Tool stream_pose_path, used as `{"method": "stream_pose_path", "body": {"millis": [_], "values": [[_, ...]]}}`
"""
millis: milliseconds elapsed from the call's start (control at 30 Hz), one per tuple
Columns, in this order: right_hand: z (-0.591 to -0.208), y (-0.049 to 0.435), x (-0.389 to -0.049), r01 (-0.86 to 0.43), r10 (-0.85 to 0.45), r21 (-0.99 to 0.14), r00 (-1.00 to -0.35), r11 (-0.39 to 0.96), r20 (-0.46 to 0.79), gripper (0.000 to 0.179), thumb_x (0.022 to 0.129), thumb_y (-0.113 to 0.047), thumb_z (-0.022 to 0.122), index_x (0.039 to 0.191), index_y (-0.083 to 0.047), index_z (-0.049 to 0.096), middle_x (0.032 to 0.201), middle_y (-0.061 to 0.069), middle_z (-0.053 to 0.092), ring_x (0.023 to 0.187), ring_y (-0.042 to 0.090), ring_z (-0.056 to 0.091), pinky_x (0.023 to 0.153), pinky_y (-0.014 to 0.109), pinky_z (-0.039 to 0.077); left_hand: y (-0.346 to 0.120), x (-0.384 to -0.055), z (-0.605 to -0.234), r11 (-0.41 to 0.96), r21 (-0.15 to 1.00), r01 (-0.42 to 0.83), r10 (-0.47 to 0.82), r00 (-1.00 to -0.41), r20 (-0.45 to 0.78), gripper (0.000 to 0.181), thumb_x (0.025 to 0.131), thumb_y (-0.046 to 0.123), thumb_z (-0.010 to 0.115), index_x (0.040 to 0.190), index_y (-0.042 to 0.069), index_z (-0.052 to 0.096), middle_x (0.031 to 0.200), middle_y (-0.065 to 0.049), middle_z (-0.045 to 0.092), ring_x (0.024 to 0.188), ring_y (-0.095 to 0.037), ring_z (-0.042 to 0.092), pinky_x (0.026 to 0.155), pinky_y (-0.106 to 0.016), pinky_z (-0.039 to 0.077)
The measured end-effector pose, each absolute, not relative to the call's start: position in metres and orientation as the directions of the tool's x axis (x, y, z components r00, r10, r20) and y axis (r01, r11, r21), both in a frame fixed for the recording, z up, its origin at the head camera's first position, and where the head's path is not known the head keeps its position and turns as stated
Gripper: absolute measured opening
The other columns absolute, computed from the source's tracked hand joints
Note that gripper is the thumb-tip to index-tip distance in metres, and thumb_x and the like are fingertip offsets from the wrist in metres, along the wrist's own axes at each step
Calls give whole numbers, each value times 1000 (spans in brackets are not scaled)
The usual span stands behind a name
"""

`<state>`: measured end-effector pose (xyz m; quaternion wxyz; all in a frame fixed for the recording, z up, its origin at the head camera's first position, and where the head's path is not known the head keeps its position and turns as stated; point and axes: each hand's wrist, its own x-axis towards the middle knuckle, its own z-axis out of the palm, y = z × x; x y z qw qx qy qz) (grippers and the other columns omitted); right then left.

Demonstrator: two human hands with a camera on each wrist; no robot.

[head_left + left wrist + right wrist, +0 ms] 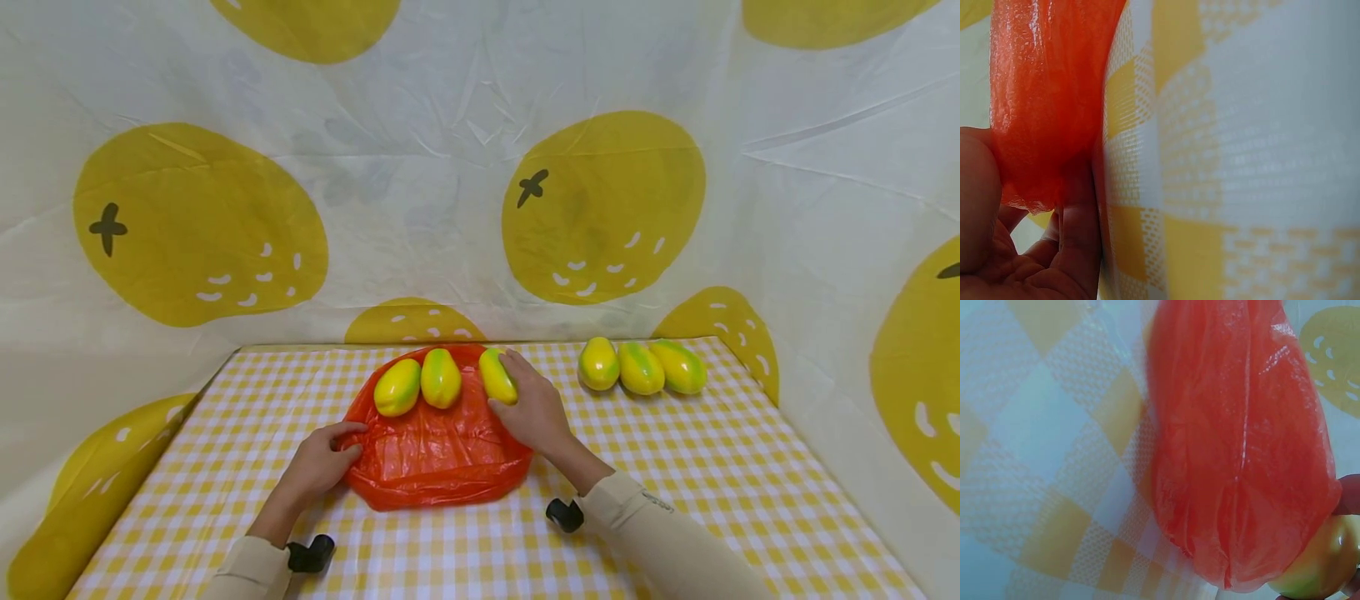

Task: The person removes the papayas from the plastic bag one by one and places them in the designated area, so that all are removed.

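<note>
A red plastic bag [450, 450] lies spread open on the table, its rim rolled up around it. Two yellow-green mangoes, the left one [397, 388] and its neighbour [441, 379], rest at the bag's far side. My right hand [534, 408] grips a third mango [497, 377] over the bag's far right part; whether it touches the bag's bottom I cannot tell. At the bag's left edge, my left hand [322, 460] pinches the rim between thumb and fingers, and the left wrist view shows the red film [1047, 112] between them.
Three more mangoes [641, 368] stand side by side on the table, right of the bag. A yellow-and-white checked cloth [675, 483] covers the tabletop. Behind the table hangs a pale curtain [420, 208] printed with big yellow fruit.
</note>
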<state>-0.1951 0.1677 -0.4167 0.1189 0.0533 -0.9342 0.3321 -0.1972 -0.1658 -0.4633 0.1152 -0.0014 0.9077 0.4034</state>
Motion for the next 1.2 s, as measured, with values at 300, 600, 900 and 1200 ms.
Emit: {"method": "stream_pose_path", "body": {"millis": [300, 600, 900, 1200], "values": [[-416, 172, -190, -159, -10, -610, -970, 776, 241, 70, 89, -22, 78, 154, -10, 51, 164, 11, 45, 148, 36, 49, 118, 57, 42, -166, -197, -464, 680, 728, -88, 95, -974, -206, 38, 99, 17, 59, 135, 9, 68, 138, -23, 60, 105, -30, 58, 86, -40, 59], [-415, 178, -187, -143, 0, -601, -973, 787, 231, 71, 90, -22, 78, 154, -10, 51, 164, 11, 44, 149, 36, 47, 120, 56, 40, -166, -198, -464, 686, 722, -89, 95, -973, -210, 38, 99, 17, 59, 135, 10, 68, 139, -22, 60, 108, -31, 58, 90, -43, 59], [-416, 186, -184, -144, 4, -598, -971, 789, 238, 71, 89, -19, 79, 154, -10, 51, 165, 13, 44, 147, 39, 48, 118, 57, 41, -166, -198, -462, 685, 723, -88, 97, -973, -210, 38, 99, 17, 59, 135, 10, 68, 141, -23, 60, 110, -31, 58, 92, -43, 58], [-416, 194, -180, -149, -5, -607, -973, 781, 232, 73, 89, -19, 78, 155, -9, 49, 166, 13, 42, 150, 38, 45, 120, 58, 39, -166, -197, -462, 685, 723, -94, 95, -972, -216, 38, 100, 17, 59, 136, 10, 67, 141, -23, 59, 109, -31, 57, 90, -42, 58]]}}
